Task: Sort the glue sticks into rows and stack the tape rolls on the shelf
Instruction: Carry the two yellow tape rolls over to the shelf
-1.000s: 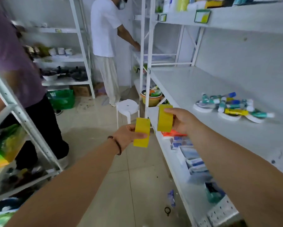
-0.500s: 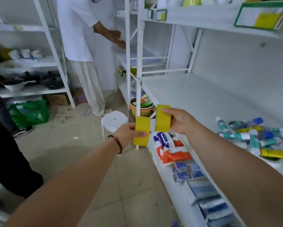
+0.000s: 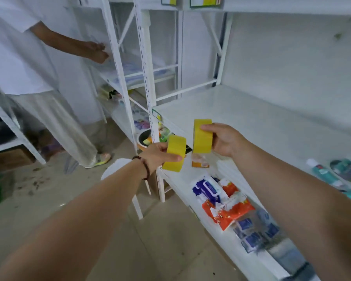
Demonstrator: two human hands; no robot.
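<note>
I hold a yellow tape roll in each hand, both out in front of the white shelf (image 3: 251, 118). My left hand (image 3: 158, 155) grips one yellow tape roll (image 3: 175, 153) just off the shelf's front left corner. My right hand (image 3: 225, 140) grips the other yellow tape roll (image 3: 202, 136) on edge, slightly higher and over the shelf's front edge. A pile of glue sticks (image 3: 345, 175) in blue, teal and yellow lies on the same shelf at the far right, partly cut off by the frame.
A lower shelf (image 3: 227, 240) carries wipe packets (image 3: 207, 189), an orange packet (image 3: 227, 211) and blue boxes. A person in white (image 3: 28, 57) stands to the left, reaching into the neighbouring rack. A white stool (image 3: 117, 169) and a bowl of items (image 3: 148, 138) sit below.
My view has swung left and closer to the shelf; the glue sticks slid toward the right edge. Both hands keep their tape rolls, now nearer the shelf's front corner.
</note>
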